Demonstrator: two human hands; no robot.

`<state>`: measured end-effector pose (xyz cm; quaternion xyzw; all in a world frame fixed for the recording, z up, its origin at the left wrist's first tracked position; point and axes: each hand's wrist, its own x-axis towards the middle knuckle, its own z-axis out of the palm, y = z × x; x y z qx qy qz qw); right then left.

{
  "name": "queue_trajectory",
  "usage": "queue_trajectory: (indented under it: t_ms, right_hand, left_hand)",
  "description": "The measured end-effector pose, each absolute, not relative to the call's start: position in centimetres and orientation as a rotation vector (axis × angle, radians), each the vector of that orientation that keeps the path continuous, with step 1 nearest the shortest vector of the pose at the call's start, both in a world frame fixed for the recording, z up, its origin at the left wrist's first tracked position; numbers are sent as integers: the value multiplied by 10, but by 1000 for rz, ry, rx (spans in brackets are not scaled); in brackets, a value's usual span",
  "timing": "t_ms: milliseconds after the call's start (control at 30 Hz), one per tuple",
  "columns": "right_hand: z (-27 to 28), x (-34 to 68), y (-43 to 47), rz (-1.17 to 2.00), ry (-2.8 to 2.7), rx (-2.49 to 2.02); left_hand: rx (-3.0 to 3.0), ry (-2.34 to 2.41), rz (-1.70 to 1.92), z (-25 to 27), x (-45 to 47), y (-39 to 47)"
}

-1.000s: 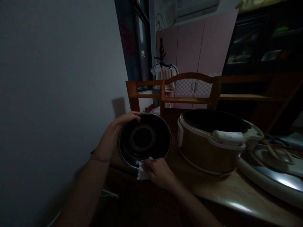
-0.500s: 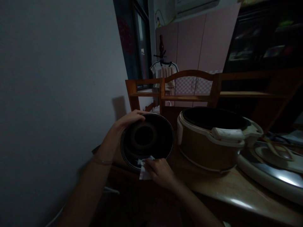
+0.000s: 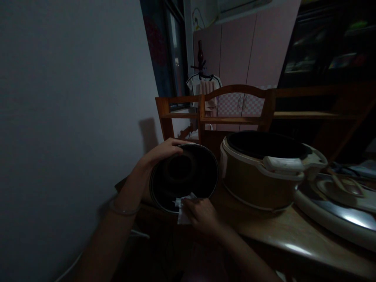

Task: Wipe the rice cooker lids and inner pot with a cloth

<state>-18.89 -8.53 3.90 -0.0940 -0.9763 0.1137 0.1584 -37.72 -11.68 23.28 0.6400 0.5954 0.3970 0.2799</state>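
Observation:
A dark inner pot (image 3: 202, 168) is tipped on its side at the table's left end, its mouth facing me. My left hand (image 3: 164, 152) grips its upper left rim, thumb over the edge and fingers along the outside. Pinched in my right hand (image 3: 202, 214) is a white tissue (image 3: 184, 215), pressed against the lower front rim; part of it lies inside the pot and part hangs down outside. To the right stands the rice cooker body (image 3: 258, 184), lidless, with a dark interior and a white handle facing me.
The cooker's lid (image 3: 337, 211) lies on the wooden table (image 3: 273, 231) at the right. A wooden rack (image 3: 235, 121) rises behind the table. A white wall (image 3: 73, 98) stands close on the left, and a white cable (image 3: 138, 234) hangs below.
The pot has shifted slightly right and down. My right hand, with the tissue, has slid a little to the right along the rim; my left hand keeps its hold.

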Motion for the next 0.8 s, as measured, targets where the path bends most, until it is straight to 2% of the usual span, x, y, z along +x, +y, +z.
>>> queue_trajectory:
  t_ms: [800]
  right_hand:
    - [44,-191,-83,317,-2767,-247]
  left_hand:
    - [1630,1750,1027,241,-387,-109]
